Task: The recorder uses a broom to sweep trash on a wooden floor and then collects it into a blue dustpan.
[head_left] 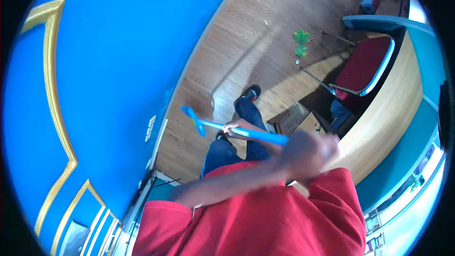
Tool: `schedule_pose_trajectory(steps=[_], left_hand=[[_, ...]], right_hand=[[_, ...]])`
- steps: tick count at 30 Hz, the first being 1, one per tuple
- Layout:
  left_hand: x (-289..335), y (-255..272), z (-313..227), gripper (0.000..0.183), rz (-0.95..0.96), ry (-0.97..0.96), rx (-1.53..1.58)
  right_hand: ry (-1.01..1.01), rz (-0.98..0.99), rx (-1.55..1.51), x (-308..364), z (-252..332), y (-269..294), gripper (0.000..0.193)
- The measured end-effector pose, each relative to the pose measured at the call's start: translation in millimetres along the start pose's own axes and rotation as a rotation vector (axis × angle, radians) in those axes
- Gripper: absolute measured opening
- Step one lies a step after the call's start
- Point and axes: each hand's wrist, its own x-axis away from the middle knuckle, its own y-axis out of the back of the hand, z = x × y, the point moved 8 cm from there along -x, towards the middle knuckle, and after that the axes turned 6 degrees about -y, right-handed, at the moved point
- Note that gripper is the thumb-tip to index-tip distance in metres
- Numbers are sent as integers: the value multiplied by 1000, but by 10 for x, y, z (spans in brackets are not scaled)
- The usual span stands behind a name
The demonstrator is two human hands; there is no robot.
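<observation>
A long blue pole (263, 135) slants across in front of me, with a narrow blue-and-yellow crosspiece (194, 121) at its far left end, low over the wood floor. Whether it is a mop or a broom I cannot tell. My left hand (310, 151), its forearm crossing in front of my red shirt, is closed round the near right end and blurred by motion. Farther down, my right hand (237, 127) grips the pole; its forearm passes partly behind the left one. Two green leaves (301, 42) and a small white scrap (297, 61) lie ahead on the floor.
A blue wall (118, 66) with gold molding runs along my left. At right stand a red chair (364, 64) and a curved wooden desk (386, 125) with teal panels. Cardboard boxes (294, 119) sit on the floor by the desk. My shoe (249, 94) is ahead.
</observation>
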Motion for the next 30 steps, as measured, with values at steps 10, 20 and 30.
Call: schedule_pose_trajectory(steps=[10,20,30], left_hand=[[40,291,3,18,-398,-390,12],[320,1059,-1485,19,-213,-834,139],[1261,1672,-2459,21,1357,-816,796]], right_hand=[[-211,-1,-16,-291,-1054,581,18],[-325,-487,759,-227,1116,2475,18],[-28,-1262,303,199,1581,617,14]])
